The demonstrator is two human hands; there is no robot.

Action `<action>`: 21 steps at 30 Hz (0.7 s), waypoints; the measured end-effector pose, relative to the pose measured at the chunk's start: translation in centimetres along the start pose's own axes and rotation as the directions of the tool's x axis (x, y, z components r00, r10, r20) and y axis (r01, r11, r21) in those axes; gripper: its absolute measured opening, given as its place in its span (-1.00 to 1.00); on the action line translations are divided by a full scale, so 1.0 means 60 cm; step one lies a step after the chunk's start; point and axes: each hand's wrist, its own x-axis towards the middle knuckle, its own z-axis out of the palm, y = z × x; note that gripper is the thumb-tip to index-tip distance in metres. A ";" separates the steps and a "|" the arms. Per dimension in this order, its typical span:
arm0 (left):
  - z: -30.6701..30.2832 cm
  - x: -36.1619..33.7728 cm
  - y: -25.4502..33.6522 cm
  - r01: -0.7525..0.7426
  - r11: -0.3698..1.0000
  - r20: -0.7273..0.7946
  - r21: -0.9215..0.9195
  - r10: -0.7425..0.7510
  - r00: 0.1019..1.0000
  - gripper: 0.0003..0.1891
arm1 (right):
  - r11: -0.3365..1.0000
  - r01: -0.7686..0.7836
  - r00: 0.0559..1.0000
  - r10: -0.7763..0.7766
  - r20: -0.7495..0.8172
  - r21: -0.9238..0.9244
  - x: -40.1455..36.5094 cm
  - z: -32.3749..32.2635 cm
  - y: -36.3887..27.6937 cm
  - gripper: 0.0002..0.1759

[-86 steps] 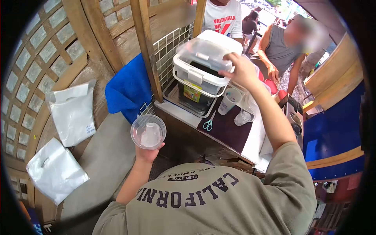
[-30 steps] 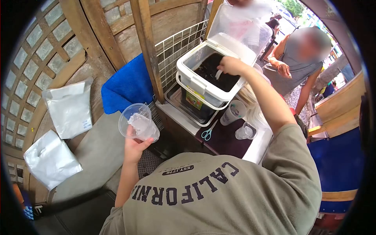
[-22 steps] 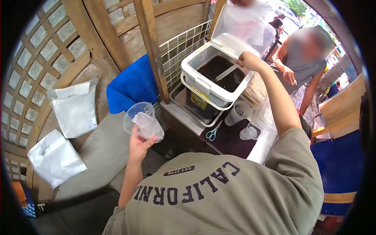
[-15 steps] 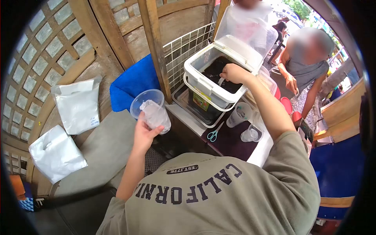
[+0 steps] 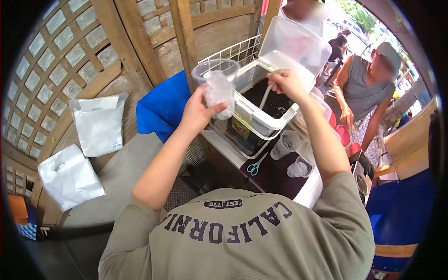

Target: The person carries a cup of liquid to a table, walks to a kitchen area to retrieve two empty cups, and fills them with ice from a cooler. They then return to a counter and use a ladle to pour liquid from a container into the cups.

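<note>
A clear plastic cup [image 5: 219, 93] with ice-like clear pieces inside is held in my left hand [image 5: 201, 108], level with the left rim of a white-rimmed container [image 5: 270, 119]. Dark liquid [image 5: 254, 94] lies in this open container. My right hand [image 5: 284, 84] grips the top of a pale handle [image 5: 265, 98], whose lower end goes down into the liquid and is hidden there. The container's clear lid [image 5: 291, 44] is tilted up behind it.
Light blue scissors [image 5: 254, 168], a clear cup [image 5: 285, 143] and a smaller cup [image 5: 299, 169] stand near the container. White plastic bags [image 5: 70, 177] lie at left beside a blue cloth [image 5: 161, 105]. A person [image 5: 366, 84] sits at the right; another is behind the lid.
My left hand has raised the cup and brought it right, up to the container. My right hand has lifted, so more of the pale handle shows above the liquid.
</note>
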 end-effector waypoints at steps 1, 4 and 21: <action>0.007 0.014 0.007 0.004 1.000 0.010 -0.031 -0.004 1.000 -0.27 | 0.999 0.000 1.000 0.001 -0.026 0.034 -0.003 -0.010 -0.011 -0.73; 0.017 0.052 0.020 0.052 0.995 0.065 0.089 -0.058 0.996 -0.30 | 1.000 -0.011 0.999 0.010 -0.042 -0.016 -0.028 -0.052 -0.052 -0.72; 0.060 0.163 0.001 -0.037 0.941 0.070 0.337 0.014 0.997 -0.22 | 0.984 0.064 0.954 -0.109 -0.281 -0.165 -0.071 -0.203 -0.210 -0.70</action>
